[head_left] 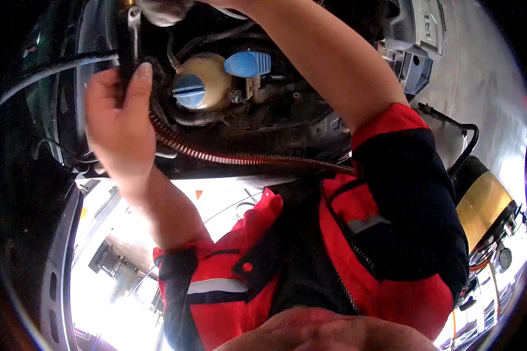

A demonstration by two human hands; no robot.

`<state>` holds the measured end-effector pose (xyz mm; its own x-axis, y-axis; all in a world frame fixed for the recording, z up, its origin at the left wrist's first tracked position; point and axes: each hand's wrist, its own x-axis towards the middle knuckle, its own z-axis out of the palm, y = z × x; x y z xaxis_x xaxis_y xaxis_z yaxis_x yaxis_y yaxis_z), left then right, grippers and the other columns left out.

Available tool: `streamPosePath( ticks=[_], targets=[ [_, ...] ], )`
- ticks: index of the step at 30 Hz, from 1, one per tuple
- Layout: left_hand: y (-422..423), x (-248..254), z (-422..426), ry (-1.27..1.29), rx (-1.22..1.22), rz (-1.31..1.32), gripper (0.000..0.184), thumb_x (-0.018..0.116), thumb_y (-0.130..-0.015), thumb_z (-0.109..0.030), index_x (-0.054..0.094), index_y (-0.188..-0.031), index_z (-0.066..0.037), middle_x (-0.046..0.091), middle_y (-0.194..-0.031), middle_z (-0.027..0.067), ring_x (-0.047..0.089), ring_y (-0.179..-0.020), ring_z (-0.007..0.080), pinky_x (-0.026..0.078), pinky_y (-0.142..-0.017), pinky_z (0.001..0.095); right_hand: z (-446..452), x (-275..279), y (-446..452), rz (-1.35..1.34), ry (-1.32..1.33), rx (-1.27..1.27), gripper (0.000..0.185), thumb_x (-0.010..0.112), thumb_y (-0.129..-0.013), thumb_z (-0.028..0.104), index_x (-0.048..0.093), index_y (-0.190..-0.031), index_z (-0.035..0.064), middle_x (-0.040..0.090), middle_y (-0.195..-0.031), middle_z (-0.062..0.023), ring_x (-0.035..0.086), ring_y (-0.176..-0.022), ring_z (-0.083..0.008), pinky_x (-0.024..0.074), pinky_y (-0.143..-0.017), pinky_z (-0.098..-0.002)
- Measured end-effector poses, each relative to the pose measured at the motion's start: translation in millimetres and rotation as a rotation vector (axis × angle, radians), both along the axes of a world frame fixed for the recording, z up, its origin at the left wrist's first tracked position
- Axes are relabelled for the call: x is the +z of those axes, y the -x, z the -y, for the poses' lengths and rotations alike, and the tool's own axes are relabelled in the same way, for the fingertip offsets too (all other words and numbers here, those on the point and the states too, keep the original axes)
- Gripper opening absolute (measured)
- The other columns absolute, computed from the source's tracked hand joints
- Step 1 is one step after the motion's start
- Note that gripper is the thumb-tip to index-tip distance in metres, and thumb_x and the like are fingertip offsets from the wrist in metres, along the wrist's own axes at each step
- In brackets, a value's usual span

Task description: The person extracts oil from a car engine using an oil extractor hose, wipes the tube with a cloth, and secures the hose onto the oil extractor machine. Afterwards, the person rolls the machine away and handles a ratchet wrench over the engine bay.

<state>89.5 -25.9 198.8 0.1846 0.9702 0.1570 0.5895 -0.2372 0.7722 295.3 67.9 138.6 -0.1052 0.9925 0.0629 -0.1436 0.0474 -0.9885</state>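
Observation:
My left hand (120,126) is closed around the dark handle of a wrench (135,35), thumb lying along it. The wrench's shiny metal shaft points up and ends in a rounded head near the top edge. My right forearm (328,55) reaches across the engine bay to the upper left. At the top edge, beside the wrench head, a blurred pale grey shape (164,9) may be my right hand; its fingers cannot be made out. To the right of my left hand sits a yellowed fluid reservoir (216,79) with a blue screw cap (189,90).
Another blue cap (249,64) stands beside the reservoir. A ribbed hose (234,158) runs across the front of the engine bay. A black hose (58,71) lies at the left. At the far right are a bent black bar (468,143) and a yellow cylindrical object (483,205).

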Motion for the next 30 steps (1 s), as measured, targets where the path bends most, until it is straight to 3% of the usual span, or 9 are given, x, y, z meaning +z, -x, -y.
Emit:
streamPosePath(
  ticks=[3, 4, 5, 8, 11, 12, 17, 21, 30],
  targets=[
    [3, -3, 14, -0.047, 0.028, -0.136, 0.018, 0.072, -0.094, -0.016, 0.062, -0.097, -0.001, 0.065, -0.081, 0.0026, 0.054, -0.072, 0.0066, 0.043, -0.064, 0.021, 3, -93, -2, -0.105, 0.232, 0.128, 0.058, 0.029, -0.11, 0.045, 0.056, -0.078, 0.0045, 0.049, -0.058, -0.0086, 0.048, -0.05, -0.0232, 0.0457, -0.067, -0.0405],
    [8, -5, 15, -0.01, 0.008, -0.083, 0.019, 0.072, -0.094, -0.016, 0.061, -0.096, -0.001, 0.064, -0.081, 0.0024, 0.054, -0.071, 0.0069, 0.043, -0.064, 0.0213, 6, -132, -3, 0.177, 0.238, 0.094, 0.058, 0.03, -0.109, 0.048, 0.056, -0.079, 0.005, 0.044, -0.055, -0.0065, 0.044, -0.049, -0.0229, 0.0455, -0.067, -0.0415],
    [14, -7, 15, 0.026, -0.011, -0.03, 0.019, 0.072, -0.094, -0.016, 0.061, -0.096, 0.0, 0.064, -0.081, 0.0023, 0.053, -0.071, 0.0071, 0.043, -0.064, 0.0216, -1, -187, -5, -0.472, 0.263, 0.435, 0.059, 0.033, -0.107, 0.053, 0.056, -0.08, 0.0059, 0.061, -0.075, -0.0124, 0.052, -0.055, -0.0238, 0.0475, -0.07, -0.0406],
    [18, -1, 20, -0.01, 0.039, -0.097, 0.024, 0.072, -0.094, -0.02, 0.061, -0.097, 0.001, 0.062, -0.079, 0.002, 0.053, -0.07, 0.0093, 0.044, -0.064, 0.0245, 0, -123, 7, -0.282, 0.547, -0.013, 0.057, 0.04, -0.104, 0.053, 0.063, -0.092, 0.0031, 0.043, -0.147, -0.0267, 0.066, -0.079, -0.0333, 0.0534, -0.074, -0.0397],
    [25, 10, 25, -0.076, 0.106, -0.204, 0.027, 0.073, -0.094, -0.023, 0.06, -0.098, 0.001, 0.063, -0.081, 0.0033, 0.054, -0.073, 0.0096, 0.045, -0.065, 0.0254, 28, -64, 24, 0.334, 0.199, -0.113, 0.062, 0.026, -0.108, 0.049, 0.061, -0.085, 0.0026, 0.055, -0.06, -0.0181, 0.056, -0.056, -0.033, 0.0459, -0.063, -0.049],
    [25, 11, 28, -0.031, 0.087, -0.146, 0.026, 0.073, -0.094, -0.022, 0.06, -0.097, 0.001, 0.063, -0.082, 0.0036, 0.054, -0.074, 0.0095, 0.046, -0.066, 0.0253, 32, -70, 24, 0.334, 0.054, -0.213, 0.07, 0.024, -0.108, 0.051, 0.059, -0.074, 0.0013, 0.049, -0.052, -0.0156, 0.049, -0.046, -0.033, 0.0436, -0.06, -0.0508],
    [23, -13, 25, 0.028, 0.016, -0.122, 0.025, 0.073, -0.094, -0.02, 0.059, -0.101, 0.0, 0.065, -0.089, 0.0057, 0.058, -0.077, 0.0118, 0.049, -0.07, 0.0267, -5, -149, 19, 0.044, 0.106, -0.119, 0.071, 0.025, -0.107, 0.053, 0.047, -0.057, 0.0081, 0.043, -0.049, -0.0088, 0.043, -0.043, -0.0234, 0.0373, -0.055, -0.0447],
    [23, -25, 6, 0.095, 0.152, -0.183, 0.03, 0.074, -0.092, -0.022, 0.059, -0.1, 0.003, 0.064, -0.085, 0.0075, 0.059, -0.075, 0.0131, 0.049, -0.07, 0.0279, 1, -130, 15, 0.106, 0.241, -0.247, 0.069, 0.024, -0.108, 0.049, 0.043, -0.054, 0.0117, 0.038, -0.048, -0.0062, 0.032, -0.04, -0.0209, 0.0324, -0.049, -0.0458],
    [16, -35, -2, 0.102, 0.09, -0.03, 0.027, 0.071, -0.095, -0.022, 0.06, -0.098, 0.003, 0.063, -0.084, 0.0056, 0.055, -0.075, 0.0112, 0.046, -0.068, 0.0268, 0, -143, 6, 0.241, 0.293, -0.225, 0.067, 0.025, -0.108, 0.045, 0.051, -0.062, 0.0042, 0.048, -0.051, -0.0112, 0.045, -0.042, -0.027, 0.0418, -0.053, -0.0487]
  ],
)
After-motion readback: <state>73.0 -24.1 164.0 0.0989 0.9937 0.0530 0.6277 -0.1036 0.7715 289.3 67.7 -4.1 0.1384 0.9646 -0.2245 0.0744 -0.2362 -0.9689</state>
